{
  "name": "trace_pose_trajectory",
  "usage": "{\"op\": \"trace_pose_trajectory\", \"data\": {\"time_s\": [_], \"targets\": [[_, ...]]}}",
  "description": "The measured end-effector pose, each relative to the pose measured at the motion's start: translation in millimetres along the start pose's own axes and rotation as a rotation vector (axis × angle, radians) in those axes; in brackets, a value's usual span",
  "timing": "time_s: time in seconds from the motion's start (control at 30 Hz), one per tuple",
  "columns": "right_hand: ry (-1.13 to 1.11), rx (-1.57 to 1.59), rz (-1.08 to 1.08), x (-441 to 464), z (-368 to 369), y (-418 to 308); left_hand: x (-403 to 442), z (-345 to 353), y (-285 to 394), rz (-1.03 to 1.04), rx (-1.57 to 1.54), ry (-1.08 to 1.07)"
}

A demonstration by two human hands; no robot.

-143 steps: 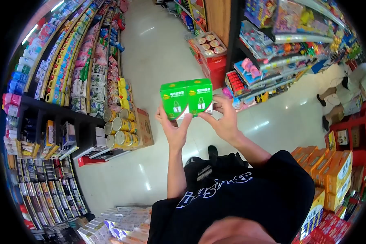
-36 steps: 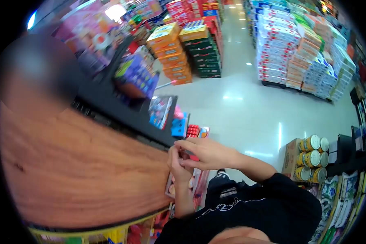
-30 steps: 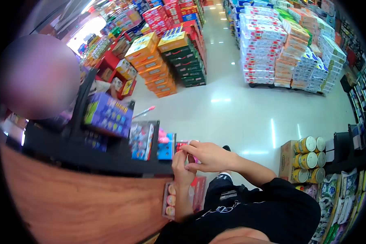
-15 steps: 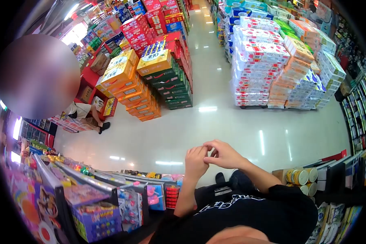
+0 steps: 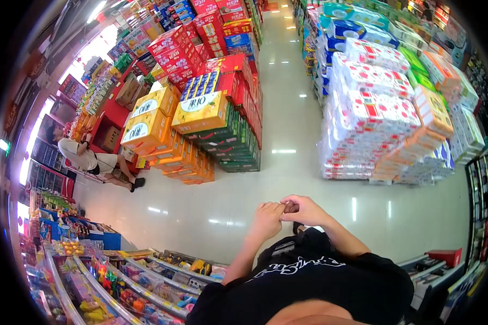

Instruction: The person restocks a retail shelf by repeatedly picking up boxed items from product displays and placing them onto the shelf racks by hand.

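My left hand (image 5: 269, 218) and my right hand (image 5: 307, 210) meet in front of my chest, over the shop floor. The left hand's fingers are curled, their tips touching the right hand. My right thumb and fingers bend round toward the left fingertips. A small brownish patch shows between the two hands; whether it is a small object or shaded fingers I cannot make out. Neither hand touches any goods. Just below them is the black T-shirt (image 5: 331, 281) with white lettering.
Stacked yellow drink cartons (image 5: 200, 112) and orange cartons (image 5: 146, 130) stand ahead left. Wrapped tissue packs (image 5: 374, 108) are piled ahead right, with an aisle (image 5: 287, 97) between. A person (image 5: 84, 154) sits at far left. Toy shelves (image 5: 130, 281) lie near left; another shelf (image 5: 482, 184) is right.
The view has shifted, and the carton and tissue stacks look larger and nearer. More of the near-left toy shelves shows. My hands remain together; the brownish patch between them is now visible.
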State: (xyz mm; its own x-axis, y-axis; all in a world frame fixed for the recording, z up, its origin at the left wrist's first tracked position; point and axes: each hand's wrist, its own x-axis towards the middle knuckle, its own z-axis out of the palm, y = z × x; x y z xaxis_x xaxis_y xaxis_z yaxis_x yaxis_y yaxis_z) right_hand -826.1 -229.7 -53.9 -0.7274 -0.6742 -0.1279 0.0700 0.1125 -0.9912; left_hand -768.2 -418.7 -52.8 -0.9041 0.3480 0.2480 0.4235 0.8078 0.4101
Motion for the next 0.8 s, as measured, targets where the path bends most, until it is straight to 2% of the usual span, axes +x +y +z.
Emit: {"op": "trace_pose_trajectory", "data": {"time_s": [0.2,0.27,0.37,0.5,0.57,0.67,0.8], "targets": [[-0.086,-0.054,-0.017,133.3,-83.0,-43.1,127.3,-29.6,-76.5,0.021,0.001,0.130],[-0.101,-0.003,-0.052,175.3,-100.7,-46.1,155.0,-33.2,-100.5,-0.039,-0.024,0.150],[-0.123,0.087,0.093,237.4,-121.4,-45.2,187.5,-31.1,-129.9,-0.173,-0.059,0.142],[-0.163,0.062,0.093,330.0,-143.6,-17.7,231.0,-13.2,-202.4,-0.270,-0.117,0.137],[-0.192,0.052,0.115,377.1,-157.3,-8.1,258.8,-12.8,-242.2,-0.271,-0.167,0.157],[-0.124,0.037,0.144,451.0,-179.6,-16.1,317.2,-20.7,-308.9,-0.234,-0.204,0.158],[-0.112,0.031,0.228,543.9,-221.9,-63.5,400.8,-51.3,-384.3,-0.152,-0.137,0.072]]}}
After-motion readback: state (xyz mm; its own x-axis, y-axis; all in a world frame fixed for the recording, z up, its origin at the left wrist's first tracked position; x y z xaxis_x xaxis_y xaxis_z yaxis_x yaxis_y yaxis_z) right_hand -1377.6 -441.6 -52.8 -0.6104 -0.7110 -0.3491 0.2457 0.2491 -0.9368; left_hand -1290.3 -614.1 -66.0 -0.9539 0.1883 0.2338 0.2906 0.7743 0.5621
